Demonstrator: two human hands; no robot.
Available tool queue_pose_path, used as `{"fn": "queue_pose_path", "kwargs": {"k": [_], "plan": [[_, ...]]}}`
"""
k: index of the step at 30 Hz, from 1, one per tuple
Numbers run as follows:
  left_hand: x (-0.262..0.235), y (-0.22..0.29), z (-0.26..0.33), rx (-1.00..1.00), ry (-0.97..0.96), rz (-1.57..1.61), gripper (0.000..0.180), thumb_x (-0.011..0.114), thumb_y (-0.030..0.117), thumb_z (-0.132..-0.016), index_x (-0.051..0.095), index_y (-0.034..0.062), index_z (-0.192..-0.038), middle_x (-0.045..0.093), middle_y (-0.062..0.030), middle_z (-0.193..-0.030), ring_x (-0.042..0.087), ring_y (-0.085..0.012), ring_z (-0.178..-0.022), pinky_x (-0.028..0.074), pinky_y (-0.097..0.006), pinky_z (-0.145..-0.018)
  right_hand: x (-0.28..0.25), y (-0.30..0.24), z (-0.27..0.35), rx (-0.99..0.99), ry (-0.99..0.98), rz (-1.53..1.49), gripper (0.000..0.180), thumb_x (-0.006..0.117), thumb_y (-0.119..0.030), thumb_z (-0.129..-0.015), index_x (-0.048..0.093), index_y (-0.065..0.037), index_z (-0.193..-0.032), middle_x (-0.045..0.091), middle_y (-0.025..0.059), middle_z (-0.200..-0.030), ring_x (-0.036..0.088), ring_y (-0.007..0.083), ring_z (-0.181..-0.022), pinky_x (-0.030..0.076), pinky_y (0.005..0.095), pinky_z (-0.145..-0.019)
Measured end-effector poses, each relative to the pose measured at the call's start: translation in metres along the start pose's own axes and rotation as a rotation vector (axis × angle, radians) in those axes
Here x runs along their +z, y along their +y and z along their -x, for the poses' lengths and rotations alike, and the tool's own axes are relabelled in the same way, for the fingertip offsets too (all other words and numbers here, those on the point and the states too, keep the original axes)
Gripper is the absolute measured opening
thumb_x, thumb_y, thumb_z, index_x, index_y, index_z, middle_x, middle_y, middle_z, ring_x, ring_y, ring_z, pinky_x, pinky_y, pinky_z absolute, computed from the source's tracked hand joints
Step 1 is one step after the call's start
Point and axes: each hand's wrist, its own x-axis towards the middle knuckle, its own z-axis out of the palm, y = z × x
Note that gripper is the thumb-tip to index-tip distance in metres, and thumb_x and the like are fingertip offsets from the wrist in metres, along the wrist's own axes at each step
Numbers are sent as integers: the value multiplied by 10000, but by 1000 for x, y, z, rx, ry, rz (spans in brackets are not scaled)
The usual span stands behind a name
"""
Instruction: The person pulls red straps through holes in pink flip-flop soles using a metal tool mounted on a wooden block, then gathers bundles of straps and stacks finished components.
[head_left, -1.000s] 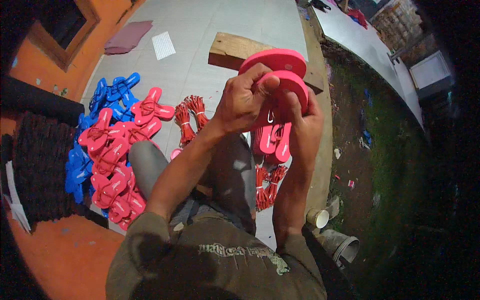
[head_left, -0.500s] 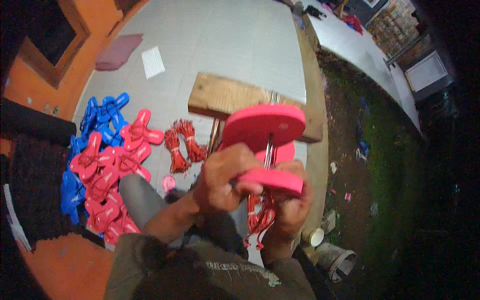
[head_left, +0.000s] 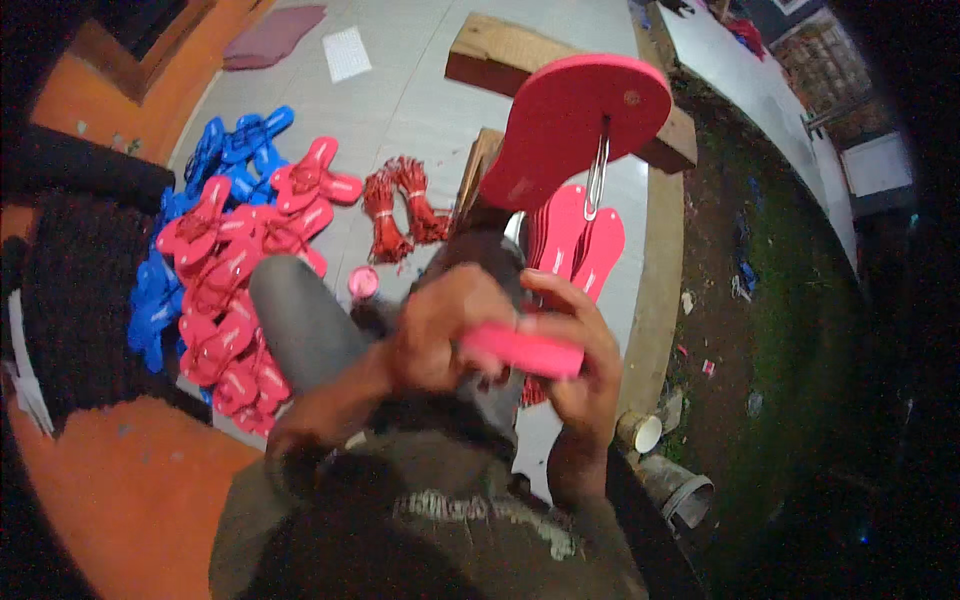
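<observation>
Close to my body, a pink flip-flop sole (head_left: 545, 352) is seen nearly edge-on, somewhat blurred. My left hand (head_left: 445, 325) is closed on its left end. Bent round its right side are the fingers of my right hand (head_left: 580, 345). Beyond my hands, a larger-looking pink sole (head_left: 575, 125) hangs on thin metal prongs (head_left: 598, 175) at a wooden stand (head_left: 520, 55). Under it, several more pink soles (head_left: 590, 245) lie stacked on the tiles. Whether a strap is in my hands cannot be made out.
Left of my knee (head_left: 300, 310) lie piles of pink flip-flops (head_left: 225, 260) and blue flip-flops (head_left: 155, 310). Bundles of red straps (head_left: 385, 215) and a small pink tub (head_left: 363, 281) are nearby. A white container (head_left: 640, 432) and a bucket (head_left: 690, 497) stand at the ledge, right.
My hands have drawn back from the stand toward my body, with the held sole. The view has tilted, so the floor and stand appear higher. The sole on the prongs now shows more of its face.
</observation>
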Motion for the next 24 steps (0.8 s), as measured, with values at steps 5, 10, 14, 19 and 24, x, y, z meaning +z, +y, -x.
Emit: {"fn": "queue_pose_path", "kwargs": {"k": [5,10,14,19,24], "plan": [[-36,-15,95,-567,-224,-359,368,682,273,-709,526,11,-915,569,-92,-817,559,-218,-761,441,-307,-703,40,41,65,275,614,-385,317,577,-88,-781,482,9,-1067,573,69,-889,560,156,-821,452,280,-737],[-80,-32,44,-760,251,-98,281,730,160,-649,580,25,-844,584,-16,-780,544,-93,-722,444,-241,-660,16,98,17,502,635,-523,457,605,-113,-776,388,5,-1160,546,80,-957,550,149,-819,451,283,-728],[-84,-12,-16,-496,-194,-332,309,757,146,-585,594,35,-823,588,-32,-744,556,-128,-711,450,-262,-660,23,54,0,46,532,306,434,625,-97,-743,440,4,-1122,541,99,-1013,548,152,-866,441,273,-760],[-35,-14,-51,-278,2,-72,276,718,150,-651,572,17,-845,584,-84,-774,567,-160,-701,452,-271,-628,32,64,-10,302,274,-215,297,620,-65,-728,533,-6,-1006,532,127,-993,521,177,-918,417,296,-783],[-17,-49,-36,-24,-5,170,263,661,170,-707,543,-7,-861,571,-119,-818,567,-221,-722,458,-307,-650,34,64,-24,29,488,-276,206,605,-36,-715,571,-4,-915,507,111,-939,518,225,-876,421,305,-770]]}}
